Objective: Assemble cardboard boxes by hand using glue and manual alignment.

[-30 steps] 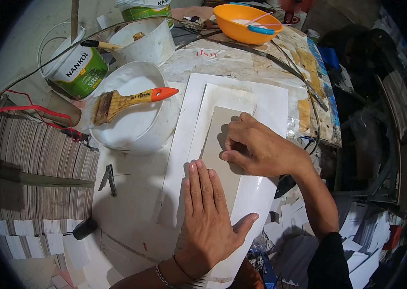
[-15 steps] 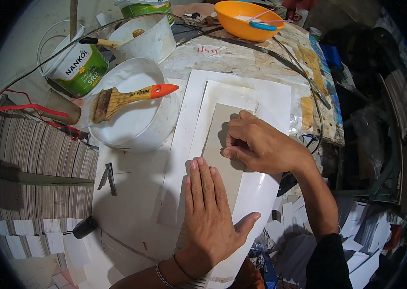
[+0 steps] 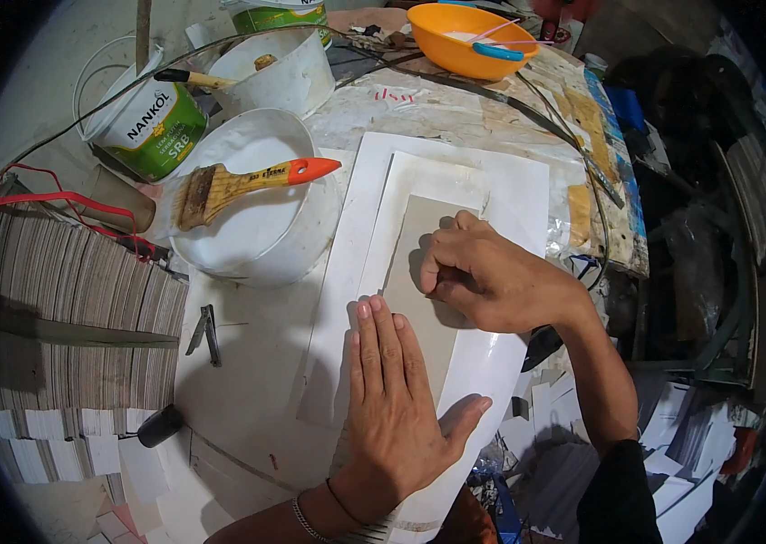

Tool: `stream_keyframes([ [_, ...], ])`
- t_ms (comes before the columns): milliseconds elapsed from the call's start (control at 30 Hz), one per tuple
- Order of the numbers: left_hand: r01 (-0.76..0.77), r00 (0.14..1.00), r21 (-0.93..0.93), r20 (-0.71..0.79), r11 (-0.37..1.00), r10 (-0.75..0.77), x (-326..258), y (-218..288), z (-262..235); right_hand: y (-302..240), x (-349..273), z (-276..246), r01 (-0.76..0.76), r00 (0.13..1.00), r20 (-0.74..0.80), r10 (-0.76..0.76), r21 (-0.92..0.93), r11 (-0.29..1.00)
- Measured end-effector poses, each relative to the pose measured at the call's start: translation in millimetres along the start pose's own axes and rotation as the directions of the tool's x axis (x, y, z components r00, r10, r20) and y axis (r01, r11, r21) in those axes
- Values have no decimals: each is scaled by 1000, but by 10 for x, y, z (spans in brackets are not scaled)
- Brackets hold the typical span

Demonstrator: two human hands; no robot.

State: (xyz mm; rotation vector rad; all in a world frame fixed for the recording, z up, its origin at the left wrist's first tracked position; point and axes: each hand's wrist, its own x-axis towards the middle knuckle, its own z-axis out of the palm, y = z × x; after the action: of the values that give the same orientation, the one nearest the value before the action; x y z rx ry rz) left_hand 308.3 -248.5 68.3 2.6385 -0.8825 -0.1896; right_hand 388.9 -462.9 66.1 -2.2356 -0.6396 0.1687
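Right hand (image 3: 501,276) seemingly across board (image 3: 436,349) edge

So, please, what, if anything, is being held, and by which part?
The left hand lies flat, holding nothing; whether the right hand pinches grey board cannot be told.

Your left hand (image 3: 395,412) lies flat, thumb spread, partly over the grey board (image 3: 407,267); your right hand (image 3: 492,276) curls over the board's upper part. White sheets (image 3: 517,218) lie beneath; a brush (image 3: 252,185) spans the white tub (image 3: 301,231) leftward.
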Motion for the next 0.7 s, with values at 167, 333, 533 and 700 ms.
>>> stream_keyframes([
  [167,16,1000,-1,15,1000,-16,9,-1,-13,-120,29,-26,-78,996,49,78,-3,997],
  [333,9,1000,11,9,1000,-9,8,-7,6,-73,28,-5,-49,998,38,50,-33,998],
  [533,11,1000,7,18,1000,-11,14,1,-15,-34,49,16,-21,999,32,22,-23,1000],
  [700,4,1000,3,2,1000,-4,31,4,-6,-44,52,5,-26,999,29,27,-27,999],
])
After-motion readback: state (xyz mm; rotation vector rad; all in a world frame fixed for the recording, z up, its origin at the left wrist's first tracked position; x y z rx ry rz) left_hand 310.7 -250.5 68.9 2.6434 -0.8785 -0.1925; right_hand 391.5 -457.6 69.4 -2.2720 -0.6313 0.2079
